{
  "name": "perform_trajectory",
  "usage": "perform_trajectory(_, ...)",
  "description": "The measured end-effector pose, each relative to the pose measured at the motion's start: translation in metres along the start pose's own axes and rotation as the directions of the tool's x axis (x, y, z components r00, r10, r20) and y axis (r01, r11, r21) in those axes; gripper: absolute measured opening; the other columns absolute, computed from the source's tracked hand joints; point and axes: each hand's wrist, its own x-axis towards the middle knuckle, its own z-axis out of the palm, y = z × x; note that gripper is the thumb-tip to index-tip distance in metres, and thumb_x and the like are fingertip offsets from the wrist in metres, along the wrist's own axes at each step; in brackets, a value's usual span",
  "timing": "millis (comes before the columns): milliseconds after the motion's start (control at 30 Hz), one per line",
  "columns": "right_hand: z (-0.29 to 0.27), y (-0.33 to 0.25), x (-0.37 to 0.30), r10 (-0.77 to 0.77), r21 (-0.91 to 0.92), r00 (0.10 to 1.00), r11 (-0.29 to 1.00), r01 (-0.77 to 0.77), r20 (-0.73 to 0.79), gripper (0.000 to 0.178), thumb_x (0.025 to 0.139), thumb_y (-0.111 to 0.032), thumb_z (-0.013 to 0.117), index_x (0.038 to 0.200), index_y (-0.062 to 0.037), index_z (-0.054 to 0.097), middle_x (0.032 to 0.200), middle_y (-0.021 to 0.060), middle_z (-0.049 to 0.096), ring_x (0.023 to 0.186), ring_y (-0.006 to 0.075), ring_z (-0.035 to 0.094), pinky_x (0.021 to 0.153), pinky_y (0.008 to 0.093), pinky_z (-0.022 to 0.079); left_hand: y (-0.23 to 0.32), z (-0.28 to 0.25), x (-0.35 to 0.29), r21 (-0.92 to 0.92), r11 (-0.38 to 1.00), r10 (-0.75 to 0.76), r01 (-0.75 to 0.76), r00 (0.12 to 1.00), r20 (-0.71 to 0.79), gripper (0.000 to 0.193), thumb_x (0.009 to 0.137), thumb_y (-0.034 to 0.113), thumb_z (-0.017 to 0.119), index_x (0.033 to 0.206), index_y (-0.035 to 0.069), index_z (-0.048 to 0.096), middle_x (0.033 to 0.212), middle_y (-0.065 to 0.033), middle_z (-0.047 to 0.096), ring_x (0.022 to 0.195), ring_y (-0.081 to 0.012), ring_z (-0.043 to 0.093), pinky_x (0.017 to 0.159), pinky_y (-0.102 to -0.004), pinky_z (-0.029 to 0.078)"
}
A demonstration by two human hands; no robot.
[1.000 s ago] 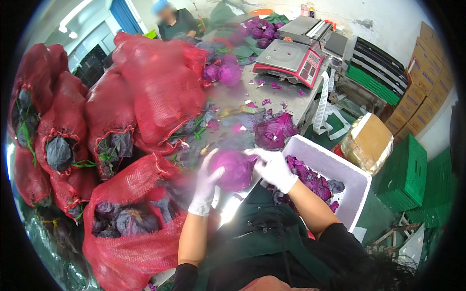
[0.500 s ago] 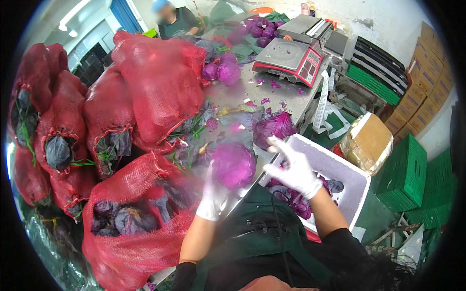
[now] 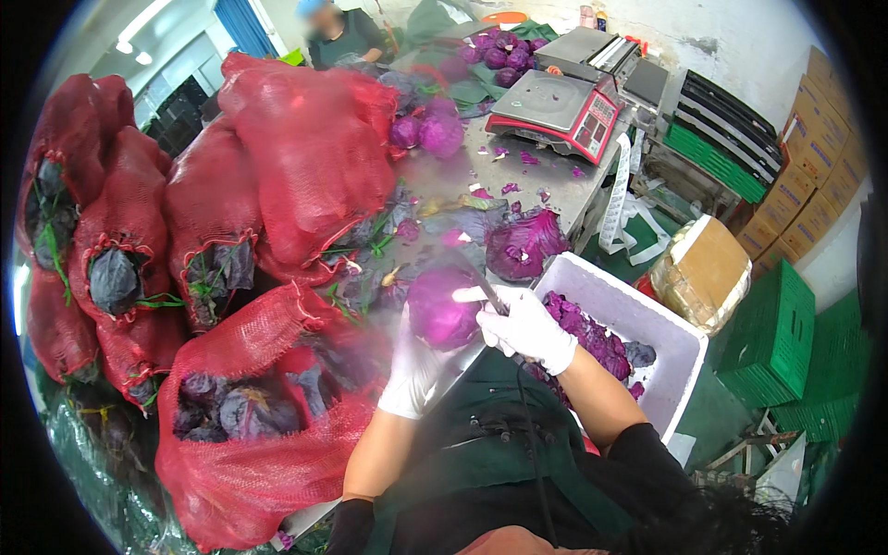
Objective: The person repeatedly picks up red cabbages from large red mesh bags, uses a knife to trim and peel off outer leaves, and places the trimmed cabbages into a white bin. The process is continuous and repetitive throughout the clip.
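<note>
My left hand [image 3: 413, 372], in a white glove, cups a round, bright purple red cabbage [image 3: 438, 310] from its lower left side, above the table's near edge. My gloved right hand [image 3: 530, 328] is closed round a slim, dark, blade-like tool [image 3: 494, 294] at the cabbage's right side. Its index finger points across toward the cabbage. A blur hides whether the tool touches the leaves. Just beyond lies another red cabbage [image 3: 525, 242] on the table. Below my right forearm, a white bin [image 3: 668, 400] holds loose purple leaves [image 3: 592, 338].
Red mesh sacks [image 3: 305, 157] of dark cabbages crowd the left, one gaping open [image 3: 245, 472] near me. Leaf scraps litter the metal table [image 3: 472, 166]. A red scale [image 3: 555, 116] stands farther back. Green crates [image 3: 768, 342] and cartons [image 3: 786, 199] line the right. A person [image 3: 344, 42] stands behind the sacks.
My right hand has come left from above the bin to the cabbage, its spread fingers now closed round the dark tool. The cabbage in my left hand has shifted slightly and shows a different side.
</note>
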Motion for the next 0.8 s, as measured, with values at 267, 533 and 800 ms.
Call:
perform_trajectory(267, -0.032, -0.007, 0.005, -0.164, 0.259, 0.971, 0.944, 0.206, -0.175, 0.028, 0.090, -0.006, 0.055, 0.111, 0.0020, 0.071, 0.061, 0.0022, 0.062, 0.042, 0.0050, 0.049, 0.040, 0.0194, 0.041, 0.005, -0.048, 0.023, -0.226, 0.956, -0.142, 0.185, 0.971, 0.194, 0.062, 0.101, 0.051, 0.049, 0.149, 0.014, 0.042, 0.153, -0.0168, 0.044, 0.137, -0.0426, 0.046, 0.095, -0.0620, 0.055)
perform_trajectory(533, -0.090, 0.022, -0.010, -0.185, 0.509, 0.949, 0.809, 0.294, -0.254, 0.024, 0.093, -0.012, 0.051, 0.111, 0.0015, 0.059, 0.051, -0.0007, 0.041, 0.035, 0.0092, 0.032, 0.032, 0.0248, 0.029, 0.004, -0.038, 0.024, -0.202, 0.941, -0.183, 0.273, 0.909, 0.376, 0.060, 0.102, 0.048, 0.045, 0.149, 0.011, 0.040, 0.150, -0.0172, 0.045, 0.138, -0.0399, 0.044, 0.111, -0.0609, 0.042)
perform_trajectory(800, -0.068, 0.000, -0.061, -0.218, -0.187, 0.964, 0.964, 0.189, -0.151, 0.057, 0.093, -0.026, 0.069, 0.145, -0.0101, 0.052, 0.075, 0.0011, 0.066, 0.063, 0.0090, 0.062, 0.059, 0.0241, 0.050, -0.008, -0.030, 0.025, -0.017, 0.993, -0.105, 0.115, 0.954, 0.282, 0.060, 0.100, 0.052, 0.049, 0.140, 0.007, 0.049, 0.136, -0.0178, 0.056, 0.127, -0.0378, 0.052, 0.113, -0.0552, 0.041)
